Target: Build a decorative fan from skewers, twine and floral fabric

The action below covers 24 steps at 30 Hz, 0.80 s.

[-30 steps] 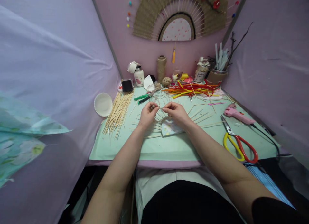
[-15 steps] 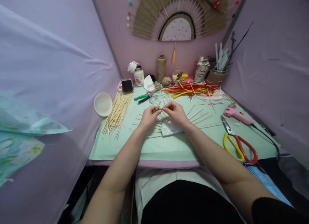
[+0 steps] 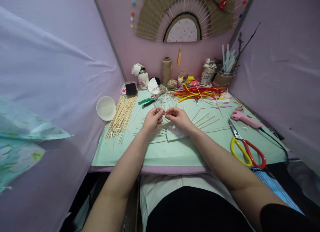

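Note:
A fan frame lies on the table: a half-round piece of floral fabric (image 3: 175, 134) with thin wooden sticks (image 3: 208, 121) spreading out from it. Just above its sticks, my left hand (image 3: 152, 120) is closed on some brown twine (image 3: 157, 110), most of it hidden by the fingers. My right hand (image 3: 180, 118) pinches at the twine close to the left fingertips, over the upper part of the frame. The two sets of fingertips nearly meet. Beneath the hands, several sticks are partly covered.
Loose sticks (image 3: 122, 117) and a white dish (image 3: 106, 108) lie left. Green-handled pliers (image 3: 147, 101), a twine spool (image 3: 166, 71) and red-yellow pipe cleaners (image 3: 200, 93) are behind. At right are a pink glue gun (image 3: 246, 118) with its cord and large scissors (image 3: 247, 152).
My hands have shifted slightly, the left turning a little and the right fingertips drawing a bit left. The view has moved slightly; the fan frame stays in place.

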{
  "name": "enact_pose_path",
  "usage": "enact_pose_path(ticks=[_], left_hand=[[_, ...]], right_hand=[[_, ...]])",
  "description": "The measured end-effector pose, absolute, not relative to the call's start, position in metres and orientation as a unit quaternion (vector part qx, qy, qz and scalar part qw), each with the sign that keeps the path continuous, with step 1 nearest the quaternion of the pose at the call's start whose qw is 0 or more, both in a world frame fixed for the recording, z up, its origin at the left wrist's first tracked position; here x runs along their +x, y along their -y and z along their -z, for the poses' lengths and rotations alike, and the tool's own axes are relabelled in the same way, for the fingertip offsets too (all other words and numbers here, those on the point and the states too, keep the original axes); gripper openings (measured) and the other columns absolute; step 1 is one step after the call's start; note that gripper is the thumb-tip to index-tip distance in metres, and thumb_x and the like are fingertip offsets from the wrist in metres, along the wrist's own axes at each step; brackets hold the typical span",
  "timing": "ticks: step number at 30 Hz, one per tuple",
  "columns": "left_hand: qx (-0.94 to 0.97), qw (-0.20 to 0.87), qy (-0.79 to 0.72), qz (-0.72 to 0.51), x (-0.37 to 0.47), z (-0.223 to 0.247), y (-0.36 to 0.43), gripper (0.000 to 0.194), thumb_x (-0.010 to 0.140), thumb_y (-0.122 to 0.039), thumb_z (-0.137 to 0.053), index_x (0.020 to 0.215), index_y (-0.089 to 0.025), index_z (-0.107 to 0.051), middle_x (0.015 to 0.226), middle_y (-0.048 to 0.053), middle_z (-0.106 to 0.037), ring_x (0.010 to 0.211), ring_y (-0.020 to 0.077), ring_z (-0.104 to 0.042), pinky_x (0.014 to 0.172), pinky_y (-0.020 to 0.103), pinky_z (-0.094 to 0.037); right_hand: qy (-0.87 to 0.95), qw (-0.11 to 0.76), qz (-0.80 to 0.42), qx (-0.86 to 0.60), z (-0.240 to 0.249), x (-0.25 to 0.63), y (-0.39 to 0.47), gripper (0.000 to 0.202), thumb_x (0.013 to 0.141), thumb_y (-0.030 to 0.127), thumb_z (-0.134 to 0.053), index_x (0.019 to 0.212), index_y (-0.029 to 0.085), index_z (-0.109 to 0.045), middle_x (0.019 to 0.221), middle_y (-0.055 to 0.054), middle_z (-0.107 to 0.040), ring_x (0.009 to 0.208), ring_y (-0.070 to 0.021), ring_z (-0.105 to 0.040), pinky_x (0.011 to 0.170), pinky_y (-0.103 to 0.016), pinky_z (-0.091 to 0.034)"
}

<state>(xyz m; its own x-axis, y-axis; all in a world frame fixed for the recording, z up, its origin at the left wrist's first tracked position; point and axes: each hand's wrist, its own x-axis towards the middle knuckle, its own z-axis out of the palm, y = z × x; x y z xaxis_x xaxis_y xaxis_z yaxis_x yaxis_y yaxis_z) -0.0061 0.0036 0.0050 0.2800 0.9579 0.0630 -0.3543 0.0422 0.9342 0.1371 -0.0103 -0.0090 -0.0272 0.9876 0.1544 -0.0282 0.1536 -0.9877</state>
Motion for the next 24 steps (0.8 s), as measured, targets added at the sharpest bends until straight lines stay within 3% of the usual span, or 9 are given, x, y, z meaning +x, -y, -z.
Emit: enact_pose_path(ticks=[6, 10, 12, 16, 20, 24], left_hand=[[0.413, 0.680, -0.295, -0.529, -0.0068, -0.0069, -0.0056, 0.024, 0.076, -0.024, -0.075, 0.075, -0.014, -0.054, 0.063, -0.004, -0.049, 0.047, 0.0019, -0.032, 0.042, 0.014, -0.023], [0.404, 0.660, -0.316, -0.549, -0.0074, -0.0038, -0.0094, 0.022, 0.079, -0.023, -0.072, 0.074, -0.014, -0.052, 0.065, -0.004, -0.048, 0.047, 0.0016, -0.033, 0.042, 0.013, -0.024], [0.418, 0.645, -0.325, -0.551, -0.0068, -0.0020, -0.0104, 0.022, 0.080, -0.024, -0.071, 0.075, -0.015, -0.052, 0.063, -0.005, -0.047, 0.046, 0.0018, -0.033, 0.042, 0.014, -0.023], [0.481, 0.595, -0.343, -0.545, -0.0044, 0.0005, -0.0092, 0.021, 0.079, -0.029, -0.072, 0.080, -0.017, -0.054, 0.064, -0.006, -0.049, 0.044, 0.0026, -0.034, 0.042, 0.016, -0.024], [0.550, 0.525, -0.361, -0.540, -0.0038, 0.0005, -0.0063, 0.020, 0.080, -0.033, -0.070, 0.082, -0.018, -0.056, 0.066, -0.005, -0.051, 0.048, 0.0052, -0.040, 0.045, 0.019, -0.029], [0.597, 0.467, -0.373, -0.534, -0.0047, 0.0002, -0.0050, 0.015, 0.082, -0.030, -0.065, 0.081, -0.018, -0.056, 0.066, -0.004, -0.051, 0.052, 0.0069, -0.042, 0.049, 0.021, -0.033]], right_hand=[[0.507, 0.539, -0.542, -0.398, 0.0051, 0.1369, 0.0148, 0.016, 0.063, 0.027, -0.072, 0.073, 0.019, -0.062, 0.066, 0.006, -0.056, 0.053, -0.0067, -0.042, 0.053, -0.023, -0.031], [0.491, 0.553, -0.580, -0.341, 0.0015, 0.1369, 0.0161, 0.010, 0.059, 0.018, -0.065, 0.066, 0.019, -0.059, 0.086, 0.002, -0.062, 0.057, -0.0051, -0.042, 0.054, -0.022, -0.033], [0.460, 0.574, -0.575, -0.359, -0.0001, 0.1375, 0.0148, 0.012, 0.058, 0.019, -0.064, 0.068, 0.020, -0.059, 0.087, 0.002, -0.061, 0.060, -0.0064, -0.043, 0.054, -0.021, -0.034], [0.379, 0.598, -0.545, -0.449, -0.0012, 0.1408, 0.0088, 0.020, 0.067, 0.038, -0.068, 0.072, 0.022, -0.058, 0.078, 0.002, -0.059, 0.068, -0.0104, -0.051, 0.053, -0.020, -0.037], [0.425, 0.525, -0.558, -0.482, 0.0006, 0.1418, 0.0086, 0.054, 0.072, 0.072, -0.060, 0.063, 0.018, -0.060, 0.062, -0.003, -0.059, 0.054, -0.0111, -0.048, 0.046, -0.023, -0.030], [0.505, 0.480, -0.532, -0.481, 0.0025, 0.1391, 0.0141, 0.059, 0.071, 0.075, -0.060, 0.055, 0.018, -0.058, 0.049, 0.001, -0.051, 0.044, -0.0082, -0.038, 0.045, -0.025, -0.026]])
